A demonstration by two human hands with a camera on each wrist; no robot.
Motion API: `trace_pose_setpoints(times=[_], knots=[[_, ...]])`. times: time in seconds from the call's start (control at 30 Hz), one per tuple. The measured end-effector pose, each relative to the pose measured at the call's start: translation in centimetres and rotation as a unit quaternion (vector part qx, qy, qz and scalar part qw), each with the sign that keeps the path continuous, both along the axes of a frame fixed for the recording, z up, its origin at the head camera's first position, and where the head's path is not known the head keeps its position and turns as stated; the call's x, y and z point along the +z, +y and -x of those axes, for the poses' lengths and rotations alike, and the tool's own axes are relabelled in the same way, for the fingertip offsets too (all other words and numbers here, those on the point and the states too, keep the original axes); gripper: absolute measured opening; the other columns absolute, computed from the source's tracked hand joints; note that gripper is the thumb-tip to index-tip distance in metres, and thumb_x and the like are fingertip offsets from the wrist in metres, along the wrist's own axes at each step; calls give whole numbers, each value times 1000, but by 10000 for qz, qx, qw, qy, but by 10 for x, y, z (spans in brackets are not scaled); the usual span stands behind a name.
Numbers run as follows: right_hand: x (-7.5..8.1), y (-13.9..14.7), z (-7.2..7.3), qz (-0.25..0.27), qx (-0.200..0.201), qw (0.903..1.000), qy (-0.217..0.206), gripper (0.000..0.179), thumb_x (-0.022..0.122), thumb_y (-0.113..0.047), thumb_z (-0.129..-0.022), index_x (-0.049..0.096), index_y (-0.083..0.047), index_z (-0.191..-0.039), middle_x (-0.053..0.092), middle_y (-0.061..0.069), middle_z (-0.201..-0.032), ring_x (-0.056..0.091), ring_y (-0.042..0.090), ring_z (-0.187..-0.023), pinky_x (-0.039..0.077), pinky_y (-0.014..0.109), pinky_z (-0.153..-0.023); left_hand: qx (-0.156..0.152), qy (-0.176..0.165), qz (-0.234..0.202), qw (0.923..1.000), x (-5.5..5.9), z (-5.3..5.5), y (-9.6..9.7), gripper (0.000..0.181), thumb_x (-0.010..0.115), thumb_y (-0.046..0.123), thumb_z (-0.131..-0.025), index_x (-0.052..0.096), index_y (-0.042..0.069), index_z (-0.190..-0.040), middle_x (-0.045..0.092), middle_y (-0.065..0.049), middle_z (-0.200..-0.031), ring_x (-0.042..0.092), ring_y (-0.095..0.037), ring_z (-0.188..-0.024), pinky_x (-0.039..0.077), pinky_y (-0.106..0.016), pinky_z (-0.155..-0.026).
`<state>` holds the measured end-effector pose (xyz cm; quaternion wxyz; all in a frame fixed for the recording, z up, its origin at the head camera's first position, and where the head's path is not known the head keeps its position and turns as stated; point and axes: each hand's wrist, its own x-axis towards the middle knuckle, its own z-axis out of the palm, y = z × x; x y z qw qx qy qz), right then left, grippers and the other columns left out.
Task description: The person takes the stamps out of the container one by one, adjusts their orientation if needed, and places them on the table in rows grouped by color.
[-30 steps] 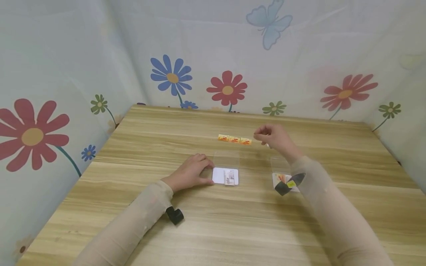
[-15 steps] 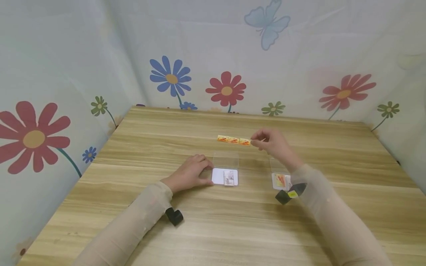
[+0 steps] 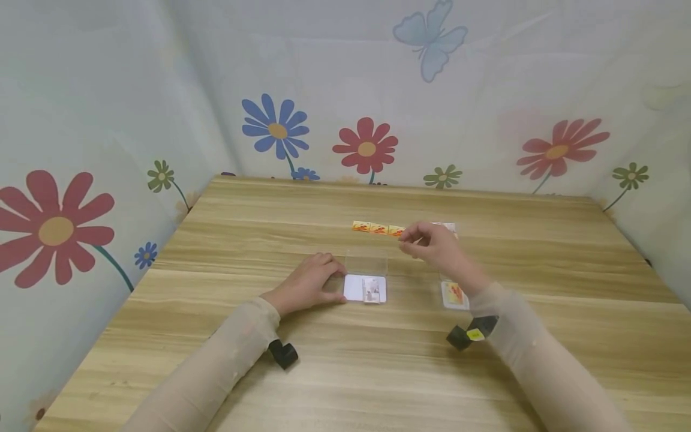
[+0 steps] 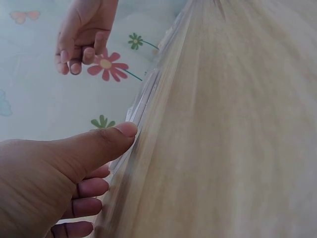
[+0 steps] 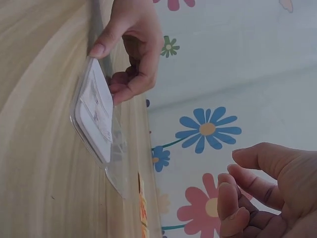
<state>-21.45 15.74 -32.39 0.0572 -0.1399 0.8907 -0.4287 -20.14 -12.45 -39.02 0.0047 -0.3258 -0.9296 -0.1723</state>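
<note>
My left hand (image 3: pixel 310 281) grips the left side of a clear plastic case (image 3: pixel 367 261), thumb at the near corner and a finger at the far one. Its lid lies folded back. White cards (image 3: pixel 353 288) fill the case, and a small printed picture card (image 3: pixel 371 289) lies on their right half. My right hand (image 3: pixel 432 246) hovers beyond and to the right, at the end of a row of small yellow-and-orange cards (image 3: pixel 379 229). In the right wrist view the fingertips (image 5: pixel 240 157) of that hand are bent and apart, with nothing between them.
A second clear case with an orange picture card (image 3: pixel 455 293) stands at the right, partly hidden by my right wrist. Behind my right hand a whitish piece (image 3: pixel 447 227) shows on the wooden table (image 3: pixel 345 372). A flowered curtain (image 3: pixel 324 60) hangs behind the table.
My right hand has moved left and nearer to me, now covering the right end of the card row. A whitish piece shows behind it. My left hand stays at the case.
</note>
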Motion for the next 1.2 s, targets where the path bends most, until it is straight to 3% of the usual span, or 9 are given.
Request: trace_pose_setpoints(times=[0.37, 0.87, 1.2], knots=[[-11, -7, -12, 172, 363, 9982, 435, 18, 67, -13, -89, 65, 0, -101, 67, 14, -98, 57, 17, -78, 47, 25, -69, -4, 18, 7, 10000, -2, 0, 0, 49, 77, 42, -78, 65, 12, -115, 60, -2, -109, 53, -19, -104, 43, -38, -96], [-23, -23, -23, -49, 460, 9984, 315, 17, 68, -9, -87, 67, 0, -102, 70, 11, -98, 58, 16, -80, 49, 25, -71, 15, 9, -8, 10000, -3, 1, -1, 50, 77, 42, -78, 65, 11, -115, 61, -3, -112, 54, -20, -107, 44, -39, -98], [-33, -33, -25, -321, 646, 9963, 463, 20, 69, -12, -86, 68, 0, -102, 70, 13, -100, 60, 19, -80, 48, 24, -69, 26, -12, 1, 10000, -5, 3, -1, 49, 77, 42, -78, 65, 12, -115, 62, -3, -113, 54, -20, -106, 44, -39, -97]])
